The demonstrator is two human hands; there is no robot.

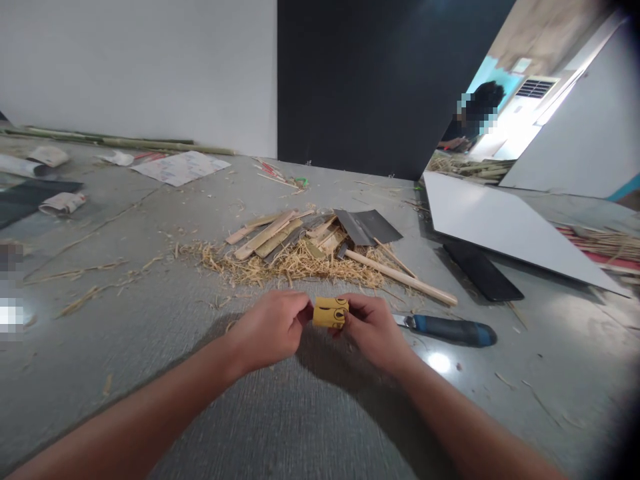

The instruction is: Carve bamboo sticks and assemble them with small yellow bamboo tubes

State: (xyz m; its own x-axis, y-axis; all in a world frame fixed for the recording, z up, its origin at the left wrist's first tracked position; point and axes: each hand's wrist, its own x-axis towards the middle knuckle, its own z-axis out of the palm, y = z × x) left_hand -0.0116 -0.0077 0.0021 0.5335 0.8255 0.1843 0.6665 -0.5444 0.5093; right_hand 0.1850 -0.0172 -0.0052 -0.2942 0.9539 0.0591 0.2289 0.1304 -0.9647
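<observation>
Pinching one yellow, black-printed piece (329, 313) at its left end with the left hand (273, 330), at its right end with the right hand (375, 330). Held on the near side of one shavings heap (295, 262) and one round stick (400, 277). Showing one blue-and-black-handled bladed tool (453, 331) beside the right hand, one white panel (505, 230) beyond.

The left hand (273, 328) and right hand (376, 331) cover the ends of a yellow printed piece (328, 312). The metal end of a blue-and-black-handled tool (454, 331) disappears behind the right hand. Pixelation blurs a background person (486, 100).
</observation>
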